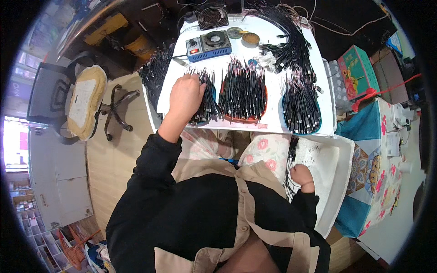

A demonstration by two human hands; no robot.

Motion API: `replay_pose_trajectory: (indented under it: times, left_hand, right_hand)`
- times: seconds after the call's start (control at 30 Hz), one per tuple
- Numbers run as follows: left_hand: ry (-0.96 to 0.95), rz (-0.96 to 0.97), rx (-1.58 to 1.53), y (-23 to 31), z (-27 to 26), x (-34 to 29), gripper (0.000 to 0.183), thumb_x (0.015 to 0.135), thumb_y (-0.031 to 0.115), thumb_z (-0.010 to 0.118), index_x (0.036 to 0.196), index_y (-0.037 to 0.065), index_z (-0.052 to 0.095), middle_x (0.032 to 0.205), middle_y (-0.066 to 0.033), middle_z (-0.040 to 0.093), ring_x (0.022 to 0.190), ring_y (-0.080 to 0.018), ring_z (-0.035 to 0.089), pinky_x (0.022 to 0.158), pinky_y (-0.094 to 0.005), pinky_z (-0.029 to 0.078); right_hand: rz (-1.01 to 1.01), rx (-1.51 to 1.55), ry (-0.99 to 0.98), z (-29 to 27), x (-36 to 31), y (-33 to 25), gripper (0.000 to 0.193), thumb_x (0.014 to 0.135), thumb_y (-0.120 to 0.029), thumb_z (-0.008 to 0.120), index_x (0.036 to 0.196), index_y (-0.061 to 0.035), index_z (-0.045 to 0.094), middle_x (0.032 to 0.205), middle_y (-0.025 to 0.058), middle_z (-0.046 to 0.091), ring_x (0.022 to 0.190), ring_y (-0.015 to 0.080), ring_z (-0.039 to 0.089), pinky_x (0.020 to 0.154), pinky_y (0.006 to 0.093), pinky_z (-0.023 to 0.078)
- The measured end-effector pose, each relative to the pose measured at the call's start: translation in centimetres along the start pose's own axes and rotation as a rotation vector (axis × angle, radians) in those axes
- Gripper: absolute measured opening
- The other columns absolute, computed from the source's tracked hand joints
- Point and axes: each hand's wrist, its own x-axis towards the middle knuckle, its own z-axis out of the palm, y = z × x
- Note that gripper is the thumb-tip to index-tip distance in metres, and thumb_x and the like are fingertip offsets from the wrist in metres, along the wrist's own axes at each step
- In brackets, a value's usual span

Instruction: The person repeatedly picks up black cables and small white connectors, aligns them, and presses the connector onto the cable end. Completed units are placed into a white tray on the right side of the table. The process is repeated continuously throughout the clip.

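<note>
My left hand (184, 95) is closed over the left bundle of black cables (207, 102), its fingertips at their upper ends. Whatever it pinches is hidden behind the fingers. More short black cables stand in an orange-red tray (246, 120) in the middle. At the right, a further bunch (300, 107) with metal plugs sits in a blue tray (284, 119). Low on the right, my right hand (302, 175) is closed around a hanging strand of black cables (290, 157), over a white foam box (343, 168).
A small solder pot (209, 47) with a lit red switch stands on the white table (177, 73), beside a round tin (250, 39). Loose cables (291, 41) pile up at the back right. A swivel chair (84, 102) stands left, a cloth-covered surface (366, 154) right.
</note>
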Motion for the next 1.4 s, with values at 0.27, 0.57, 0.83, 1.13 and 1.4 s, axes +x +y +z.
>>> replay_pose_trajectory:
  times: [0.27,0.57,0.83,1.13,1.4]
  left_hand:
    - [-0.042,-0.175,-0.117,-1.8,1.8,0.5,0.019,0.081,0.015,0.064,0.077,-0.003,0.058,0.073,-0.0225,0.061,0.073,-0.0410,0.060,0.066,-0.0454,0.047]
    - [0.234,-0.404,-0.840,-2.7,-2.2,-1.0,0.012,0.085,0.007,0.060,0.085,-0.005,0.060,0.080,-0.0090,0.062,0.069,-0.0128,0.059,0.067,-0.0257,0.046]
    - [-0.080,-0.438,-1.701,0.8,-3.3,-4.2,0.014,0.097,0.010,0.044,0.107,0.001,0.048,0.067,-0.0025,0.052,0.048,-0.0038,0.038,0.041,-0.0171,0.029]
    - [-0.093,-0.371,-1.748,3.5,-3.1,-4.6,0.014,0.099,0.017,0.045,0.103,0.004,0.050,0.065,-0.0017,0.053,0.051,-0.0026,0.038,0.045,-0.0161,0.027]
    - [0.052,-0.280,-1.699,7.1,-4.9,-6.0,0.016,0.096,0.012,0.050,0.102,-0.002,0.056,0.083,-0.0054,0.062,0.073,-0.0067,0.056,0.064,-0.0193,0.045]
  right_hand:
    - [-0.323,0.509,0.243,-13.9,-4.6,-14.9,0.016,0.085,-0.013,0.059,0.088,0.0017,0.057,0.074,0.0205,0.059,0.065,0.0352,0.060,0.057,0.0382,0.045]
    - [-0.426,0.507,0.641,-18.7,9.8,-24.2,0.017,0.080,-0.014,0.064,0.086,0.0019,0.062,0.071,0.0109,0.064,0.061,0.0190,0.061,0.059,0.0297,0.048]
    - [-0.487,0.567,0.621,-17.6,11.8,-25.7,0.012,0.077,-0.010,0.064,0.083,0.0010,0.063,0.070,0.0118,0.065,0.063,0.0214,0.064,0.061,0.0304,0.050]
    - [-0.740,0.413,0.802,-21.9,7.2,-26.9,0.010,0.080,-0.004,0.064,0.088,0.0008,0.061,0.075,0.0074,0.062,0.063,0.0135,0.058,0.062,0.0260,0.047]
    - [-0.664,0.955,0.314,-20.9,-2.1,-27.0,0.011,0.085,-0.008,0.066,0.088,0.0001,0.060,0.072,-0.0002,0.059,0.063,0.0044,0.052,0.056,0.0184,0.041]
